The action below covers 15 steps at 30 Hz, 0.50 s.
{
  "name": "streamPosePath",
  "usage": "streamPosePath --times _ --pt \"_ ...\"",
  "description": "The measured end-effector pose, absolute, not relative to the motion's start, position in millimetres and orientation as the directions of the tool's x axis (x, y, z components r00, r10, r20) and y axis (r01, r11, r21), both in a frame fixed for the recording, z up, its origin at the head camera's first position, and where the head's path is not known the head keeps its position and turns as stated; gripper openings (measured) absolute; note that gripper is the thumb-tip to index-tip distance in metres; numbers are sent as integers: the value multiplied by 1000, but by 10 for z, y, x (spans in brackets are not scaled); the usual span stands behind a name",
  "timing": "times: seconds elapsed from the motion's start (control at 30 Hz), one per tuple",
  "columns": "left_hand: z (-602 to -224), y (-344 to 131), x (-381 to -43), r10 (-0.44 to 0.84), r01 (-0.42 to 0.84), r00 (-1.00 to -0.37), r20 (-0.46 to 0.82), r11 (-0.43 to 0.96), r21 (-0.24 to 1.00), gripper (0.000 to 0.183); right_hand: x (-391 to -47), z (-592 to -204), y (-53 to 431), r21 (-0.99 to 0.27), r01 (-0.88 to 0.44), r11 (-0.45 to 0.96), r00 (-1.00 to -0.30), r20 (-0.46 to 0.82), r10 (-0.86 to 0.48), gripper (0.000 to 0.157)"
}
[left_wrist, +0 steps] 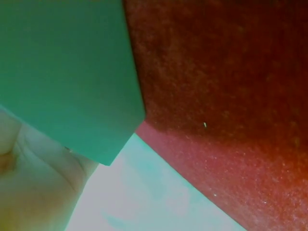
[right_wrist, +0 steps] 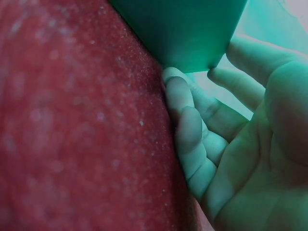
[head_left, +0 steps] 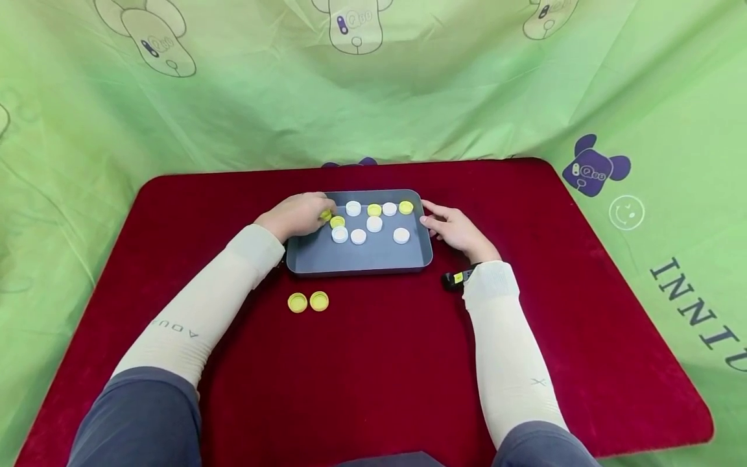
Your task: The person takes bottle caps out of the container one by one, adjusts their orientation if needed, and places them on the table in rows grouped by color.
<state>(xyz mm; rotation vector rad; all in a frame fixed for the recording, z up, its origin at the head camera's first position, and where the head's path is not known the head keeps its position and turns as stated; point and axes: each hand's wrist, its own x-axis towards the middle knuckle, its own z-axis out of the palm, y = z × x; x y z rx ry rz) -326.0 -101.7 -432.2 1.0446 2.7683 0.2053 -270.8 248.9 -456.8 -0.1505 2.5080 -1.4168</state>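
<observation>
A grey rectangular tray point(head_left: 362, 261) holds several white caps point(head_left: 401, 235) and yellow caps point(head_left: 405, 207), loosely spread in its far half. My left hand point(head_left: 299, 214) reaches over the tray's left wall and pinches a yellow cap point(head_left: 325, 215) at the fingertips, just beside another yellow one. In the left wrist view the palm point(left_wrist: 43, 183) shows behind the tray's wall, its fingers hidden. My right hand point(head_left: 458, 230) touches the tray's right wall with its thumb and index finger extended. Its other fingers point(right_wrist: 190, 132) bend loosely by the red cloth in the right wrist view.
Two yellow caps point(head_left: 308, 302) lie side by side on the red cloth-covered table point(head_left: 373, 376), in front of the tray. A black wrist device point(head_left: 458, 279) shows at the right wrist. Green printed fabric point(head_left: 262, 110) hangs behind and beside the table.
</observation>
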Motion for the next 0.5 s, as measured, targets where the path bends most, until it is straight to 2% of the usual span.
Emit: streamPosePath --times 0.5 --pt "-4357 -1068 -3241 667 645 -741 -78 739 194 14 -2713 -4582 2492 -848 36 529 -962 -173 -211 55"
